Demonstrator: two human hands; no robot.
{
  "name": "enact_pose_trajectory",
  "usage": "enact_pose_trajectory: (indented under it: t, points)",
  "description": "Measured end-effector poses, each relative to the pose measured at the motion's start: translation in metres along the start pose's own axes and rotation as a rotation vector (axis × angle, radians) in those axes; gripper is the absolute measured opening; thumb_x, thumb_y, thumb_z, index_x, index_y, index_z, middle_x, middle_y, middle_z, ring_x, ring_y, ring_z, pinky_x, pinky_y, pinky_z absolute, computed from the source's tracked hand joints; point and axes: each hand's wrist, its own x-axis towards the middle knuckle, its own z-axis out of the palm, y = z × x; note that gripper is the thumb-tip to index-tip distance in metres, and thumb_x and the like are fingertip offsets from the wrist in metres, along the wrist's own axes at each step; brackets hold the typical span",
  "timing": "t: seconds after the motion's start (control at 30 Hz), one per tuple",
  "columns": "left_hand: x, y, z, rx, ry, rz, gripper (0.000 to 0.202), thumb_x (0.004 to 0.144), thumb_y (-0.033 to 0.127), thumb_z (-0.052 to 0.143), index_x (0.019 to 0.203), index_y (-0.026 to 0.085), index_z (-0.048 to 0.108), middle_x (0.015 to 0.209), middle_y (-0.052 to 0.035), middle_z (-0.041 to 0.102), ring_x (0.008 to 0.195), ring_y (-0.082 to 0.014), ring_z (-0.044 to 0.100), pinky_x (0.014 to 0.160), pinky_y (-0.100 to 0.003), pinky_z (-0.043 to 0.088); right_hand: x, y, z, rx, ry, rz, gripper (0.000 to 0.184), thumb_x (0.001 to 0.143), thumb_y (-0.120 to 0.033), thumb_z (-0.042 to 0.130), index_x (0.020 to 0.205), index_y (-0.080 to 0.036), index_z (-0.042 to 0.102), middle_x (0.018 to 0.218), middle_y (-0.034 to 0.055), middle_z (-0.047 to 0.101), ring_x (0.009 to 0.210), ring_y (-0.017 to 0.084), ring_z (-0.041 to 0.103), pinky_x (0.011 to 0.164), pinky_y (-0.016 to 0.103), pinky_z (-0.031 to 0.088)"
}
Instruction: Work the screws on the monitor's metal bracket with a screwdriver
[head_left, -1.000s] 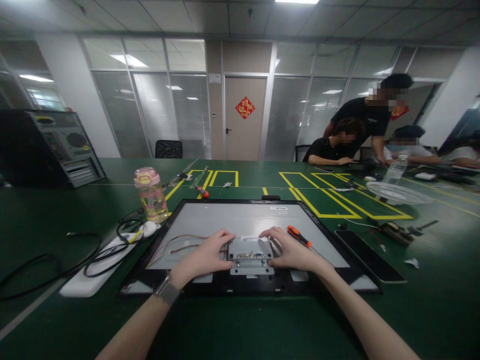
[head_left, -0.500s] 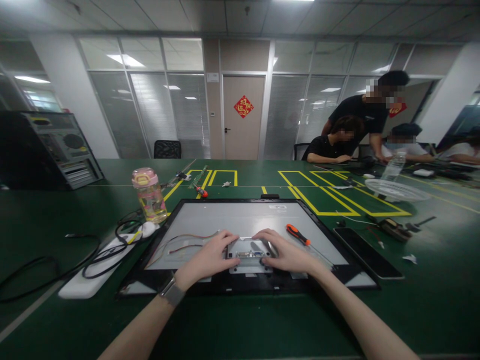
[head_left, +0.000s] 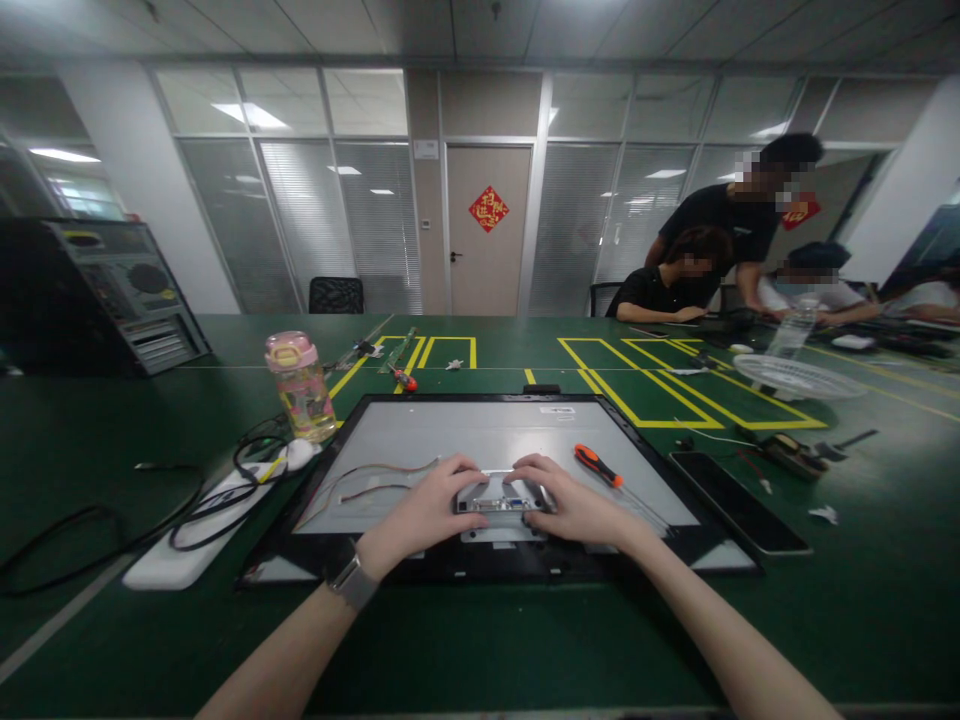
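Observation:
A monitor panel (head_left: 480, 435) lies face down on the green table, its grey metal back up inside a black frame. Near its front edge sits a small silver metal cover (head_left: 501, 503) with connector ports. My left hand (head_left: 424, 512) grips the cover's left side, fingers curled over its top. My right hand (head_left: 571, 508) holds its right side the same way. Thin coloured wires (head_left: 367, 480) run across the panel to the left of the cover. An orange-handled screwdriver (head_left: 598, 466) lies on the panel just beyond my right hand.
A pink-capped bottle (head_left: 300, 386) and black cables over a white slab (head_left: 199, 530) lie left of the panel. A dark phone-like slab (head_left: 739, 515) lies right. A computer case (head_left: 112, 295) stands far left. Several people sit or lean at the table's far right.
Both hands have closed in over the metal cover, hiding more of it. The view has shifted slightly; the cover now looks tilted up toward me.

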Motion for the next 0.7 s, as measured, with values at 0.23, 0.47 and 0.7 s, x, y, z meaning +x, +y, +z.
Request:
enact_pose_trajectory:
  t: [0.23, 0.47, 0.7]
  points:
    - [0.0, 0.0, 0.0, -0.023, 0.006, 0.013, 0.034, 0.08, 0.031, 0.066, 0.113, 0.025, 0.061, 0.112, -0.0047, 0.053, 0.104, -0.0212, 0.053, 0.095, -0.032, 0.041, 0.0, 0.001, 0.0, -0.005, -0.01, -0.001, 0.047, 0.076, -0.016, 0.059, 0.122, -0.024, 0.052, 0.121, 0.0074, 0.047, 0.115, 0.023, 0.047, 0.102, 0.035, 0.038]
    - [-0.003, 0.0, -0.009, -0.045, -0.023, 0.06, 0.011, 0.086, 0.02, 0.058, 0.089, 0.023, 0.068, 0.114, -0.0038, 0.053, 0.108, -0.0192, 0.053, 0.097, -0.03, 0.04, -0.002, 0.001, 0.0, -0.009, -0.007, 0.002, 0.048, 0.077, -0.017, 0.058, 0.123, -0.024, 0.051, 0.122, 0.0076, 0.047, 0.115, 0.023, 0.047, 0.101, 0.034, 0.037]
    - [-0.008, 0.01, -0.008, 0.192, -0.037, 0.148, 0.02, 0.083, 0.014, 0.061, 0.093, 0.028, 0.071, 0.124, -0.003, 0.051, 0.111, -0.0209, 0.052, 0.098, -0.036, 0.041, -0.002, -0.001, -0.001, -0.034, -0.018, 0.014, 0.046, 0.078, -0.018, 0.057, 0.124, -0.022, 0.051, 0.126, 0.0085, 0.046, 0.115, 0.023, 0.048, 0.101, 0.034, 0.037]
